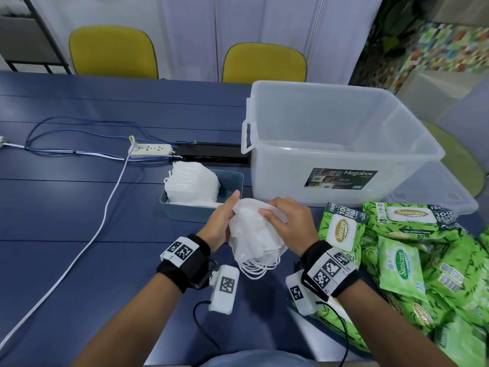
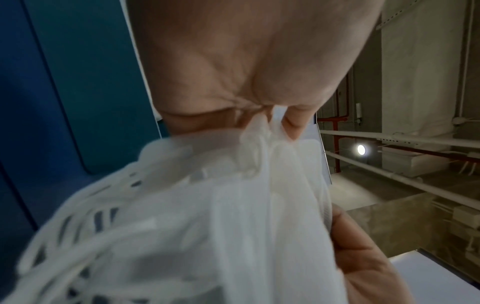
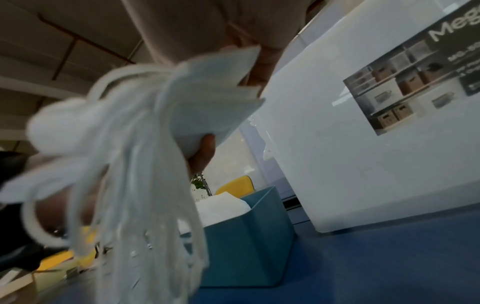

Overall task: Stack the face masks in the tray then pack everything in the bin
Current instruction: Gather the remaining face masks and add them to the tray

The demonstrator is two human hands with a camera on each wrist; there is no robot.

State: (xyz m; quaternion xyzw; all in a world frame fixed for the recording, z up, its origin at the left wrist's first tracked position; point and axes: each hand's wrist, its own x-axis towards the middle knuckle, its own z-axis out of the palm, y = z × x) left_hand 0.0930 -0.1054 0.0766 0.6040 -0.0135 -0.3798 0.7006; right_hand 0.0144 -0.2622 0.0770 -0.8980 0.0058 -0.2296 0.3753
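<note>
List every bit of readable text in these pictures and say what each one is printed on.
"Megabox": label on the clear bin; its smaller lines are too small to read.
"Sanicare": oval logos on the green wipe packs.
"80": front of two wipe packs.
"15": a smaller wipe pack.
"100": top corner of two packs; the words beside it are cut off.
Wristband markers: square codes, no words.

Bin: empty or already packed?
Empty. The head view shows a bare floor through the bin's open top; the wipes packs lie on the table beside it, and the tray stands outside it.
</note>
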